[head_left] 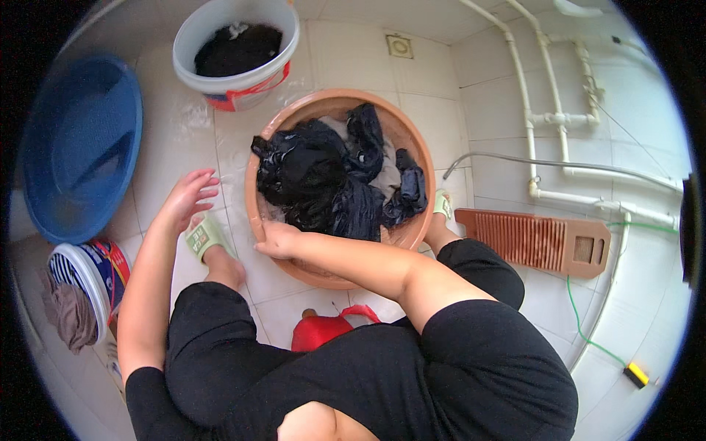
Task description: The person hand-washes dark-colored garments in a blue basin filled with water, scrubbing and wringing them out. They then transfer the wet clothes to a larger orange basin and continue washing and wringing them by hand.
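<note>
Black shirt (360, 371) lies nearest — left hand (193, 195) loosely spread, right hand (278, 240) at tub (346, 94) rim, grip unclear — bucket (243, 87) beyond, washboard (526, 240) beside.

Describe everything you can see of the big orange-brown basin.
The orange-brown basin is round and wide-mouthed, with a smooth rim and sides that look like plastic. It sits upright on the tiled floor, between the person's feet. Dark, wet-looking clothes and some greyish cloth are heaped inside, hiding most of its bottom. The right hand touches its near-left edge, the forearm crossing its near side.
</note>
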Tool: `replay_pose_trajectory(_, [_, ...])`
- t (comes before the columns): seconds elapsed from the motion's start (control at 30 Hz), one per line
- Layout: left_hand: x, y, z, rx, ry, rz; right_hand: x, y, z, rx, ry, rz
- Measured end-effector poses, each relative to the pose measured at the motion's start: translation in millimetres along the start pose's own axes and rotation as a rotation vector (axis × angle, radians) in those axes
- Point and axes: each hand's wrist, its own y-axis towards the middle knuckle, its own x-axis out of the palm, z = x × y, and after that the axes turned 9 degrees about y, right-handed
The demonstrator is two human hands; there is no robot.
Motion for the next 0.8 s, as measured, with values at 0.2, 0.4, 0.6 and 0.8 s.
replay_pose_trajectory(0.2, [1,-37,52,0.148,0.312,0.100,-120,-87,39,-0.172,0.172,0.133])
replay_pose_trajectory(0.4, [60,-79,121,0.263,0.405,0.048,-304,-238,89,0.193,-0.187,0.730])
replay_pose_trajectory(0.6, [155,-115,181,0.337,0.454,-0.088,-482,-457,75,0.248,-0.807,1.625])
replay_pose_trajectory(0.8, [243,-139,219,0.405,0.351,-0.249,-535,-617,-18,1.015,-1.160,1.875])
